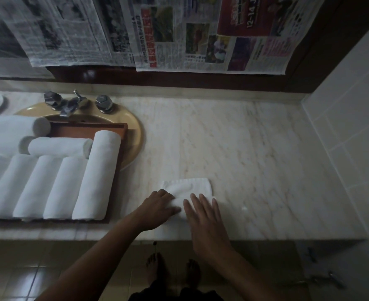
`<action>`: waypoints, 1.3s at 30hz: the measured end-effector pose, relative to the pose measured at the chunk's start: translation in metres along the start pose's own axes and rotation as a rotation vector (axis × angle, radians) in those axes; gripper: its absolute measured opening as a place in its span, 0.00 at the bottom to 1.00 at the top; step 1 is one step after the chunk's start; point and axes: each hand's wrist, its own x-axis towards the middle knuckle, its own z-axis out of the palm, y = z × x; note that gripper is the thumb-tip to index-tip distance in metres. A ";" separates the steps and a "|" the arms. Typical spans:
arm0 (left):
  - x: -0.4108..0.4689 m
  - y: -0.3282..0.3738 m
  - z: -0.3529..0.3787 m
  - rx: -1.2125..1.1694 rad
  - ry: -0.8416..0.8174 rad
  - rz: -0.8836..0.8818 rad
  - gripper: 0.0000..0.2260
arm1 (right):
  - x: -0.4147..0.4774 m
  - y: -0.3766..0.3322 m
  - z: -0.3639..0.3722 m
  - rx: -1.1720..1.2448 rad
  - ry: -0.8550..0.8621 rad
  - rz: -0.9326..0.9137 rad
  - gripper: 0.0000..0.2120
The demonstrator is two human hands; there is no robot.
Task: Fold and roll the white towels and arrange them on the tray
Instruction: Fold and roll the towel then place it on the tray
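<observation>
Slippage is the nearest risk: the small towel (pixel 190 186) lies close to the front edge of the counter (pixel 255 159), and both hands work it there. The left hand (pixel 159 205) has its fingers bent over a bunched fold with the thumb against it. The right hand (pixel 203 216) lies flat on the cloth, fingers straight and slightly spread. If one side is rolled tighter than the other, the roll would likely come out skewed or cone-shaped, and a pull toward the body could drag cloth over the edge to the floor (pixel 48 268). Farther left, the tray (pixel 81 129) looks nearly full, so squeezing in another roll could nudge the rolled towels (pixel 65 187) out of line or shift the ones lying across the back. The tray also seems to rest partly over the sink (pixel 135 135), where a hard push might tip it. The small towel is soft white terry with a faint band along its far hem, folded to a rectangle. The counter is smooth, pale, veined marble. The rolls are plump cylinders: four side by side, a longer one at their right, and more lying crosswise behind. The tray is reddish wood with a low straight rim, the sink oval and mustard-glazed, and the tap (pixel 70 105) dull metal with faceted handles. Beyond, crinkled newspaper (pixel 179 33) hangs on the wall.
</observation>
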 end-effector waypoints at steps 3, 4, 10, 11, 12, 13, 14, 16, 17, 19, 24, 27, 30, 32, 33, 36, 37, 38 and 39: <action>-0.001 0.005 0.003 -0.280 0.027 -0.226 0.13 | 0.019 0.004 0.002 -0.049 -0.004 -0.010 0.44; -0.003 0.003 0.007 -0.413 0.054 -0.222 0.12 | 0.026 0.006 0.000 -0.059 -0.021 -0.008 0.45; -0.011 0.021 0.007 -0.588 0.286 -0.484 0.27 | 0.076 0.020 -0.024 -0.125 -0.207 -0.014 0.50; -0.013 0.021 0.008 -0.600 0.290 -0.499 0.28 | 0.085 0.021 -0.028 -0.143 -0.239 -0.009 0.51; -0.016 0.020 0.009 -0.617 0.299 -0.520 0.29 | 0.093 0.021 -0.032 -0.153 -0.274 -0.003 0.52; -0.014 0.018 0.011 -0.631 0.295 -0.529 0.29 | 0.101 0.023 -0.034 -0.157 -0.313 0.008 0.53; -0.015 0.018 0.009 -0.645 0.279 -0.548 0.29 | 0.107 0.024 -0.036 -0.159 -0.345 0.009 0.52; -0.014 0.017 0.010 -0.665 0.272 -0.589 0.30 | 0.117 0.026 -0.037 -0.169 -0.353 -0.010 0.47; -0.014 0.017 0.010 -0.720 0.259 -0.616 0.31 | 0.120 0.028 -0.038 -0.171 -0.343 -0.021 0.42; -0.014 0.019 0.011 -0.953 0.233 -0.692 0.31 | 0.125 0.030 -0.039 -0.162 -0.347 -0.038 0.37; -0.008 0.035 0.006 -1.550 0.251 -0.758 0.29 | 0.122 0.035 -0.043 -0.063 -0.442 -0.031 0.35; -0.008 0.039 0.008 -1.632 0.258 -0.767 0.35 | 0.101 0.032 -0.043 0.021 -0.457 0.003 0.36; -0.010 0.046 0.004 -1.676 0.299 -0.768 0.35 | 0.073 0.030 -0.039 0.037 -0.357 -0.016 0.36; -0.011 0.049 0.003 -1.663 0.335 -0.732 0.32 | 0.057 0.030 -0.037 0.068 -0.244 -0.019 0.38; -0.013 0.051 0.001 -1.639 0.350 -0.701 0.32 | 0.049 0.031 -0.036 0.105 -0.198 -0.009 0.41; -0.021 0.054 -0.012 -1.554 0.404 -0.613 0.30 | 0.028 0.034 -0.040 0.390 -0.103 0.103 0.52; -0.023 0.054 -0.015 -1.560 0.424 -0.590 0.30 | 0.023 0.035 -0.046 0.557 -0.086 0.174 0.56; -0.026 0.053 -0.019 -1.580 0.440 -0.566 0.29 | 0.019 0.038 -0.050 0.747 -0.076 0.263 0.59; -0.029 0.052 -0.023 -1.607 0.458 -0.536 0.29 | 0.017 0.040 -0.056 0.939 -0.082 0.357 0.62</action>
